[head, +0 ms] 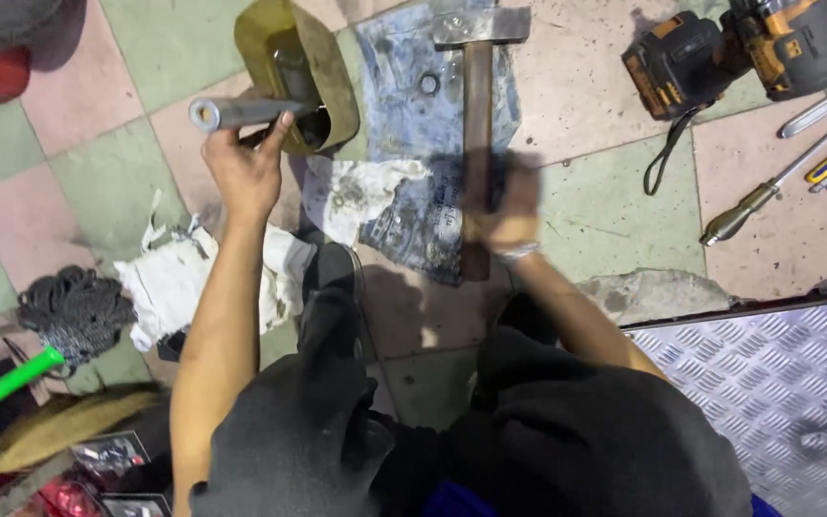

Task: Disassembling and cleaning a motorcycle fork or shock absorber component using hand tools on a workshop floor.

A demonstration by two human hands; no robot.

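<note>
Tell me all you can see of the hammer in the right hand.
The hammer has a long brown handle, wood by its look, and a grey metal block head at the top of the view. It lies near-vertical in the picture, head away from the person, over a crumpled bluish sheet on the tiled floor. The right hand, blurred, grips the handle's lower part. Its face is not visible.
</note>
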